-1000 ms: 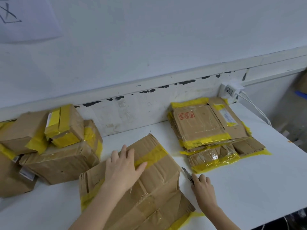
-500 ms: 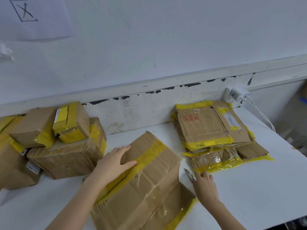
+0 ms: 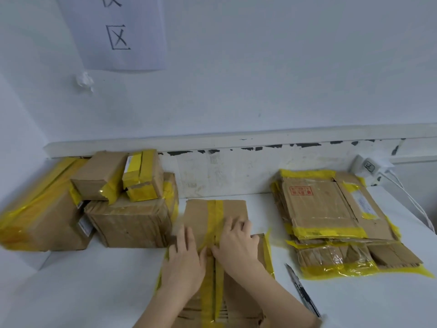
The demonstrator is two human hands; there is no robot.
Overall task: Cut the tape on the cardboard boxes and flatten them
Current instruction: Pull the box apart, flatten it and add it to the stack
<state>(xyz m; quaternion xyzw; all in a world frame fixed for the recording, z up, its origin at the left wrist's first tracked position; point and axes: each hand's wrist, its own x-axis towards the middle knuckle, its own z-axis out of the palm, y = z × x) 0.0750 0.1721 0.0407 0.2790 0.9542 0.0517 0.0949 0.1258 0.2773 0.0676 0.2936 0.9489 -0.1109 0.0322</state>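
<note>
A flattened cardboard box (image 3: pixel 233 210) with a yellow tape strip down its middle lies on the white table in front of me. My left hand (image 3: pixel 185 263) and my right hand (image 3: pixel 236 245) both press flat on it, side by side, fingers straight. A utility knife (image 3: pixel 301 290) lies loose on the table just right of my right forearm. A stack of flattened boxes (image 3: pixel 331 214) with yellow tape sits at the right. Several taped, unopened boxes (image 3: pixel 127 221) are piled at the left against the wall.
The white table (image 3: pixel 354 304) ends at the right, where a power strip (image 3: pixel 369 165) with white cables sits by the wall. A paper sign (image 3: pixel 118 31) hangs on the wall above. A large taped box (image 3: pixel 40 214) fills the far left corner.
The box has been turned square to me and pressed flat. My right hand let go of the knife, which now lies on the table, and joined my left hand on the cardboard.
</note>
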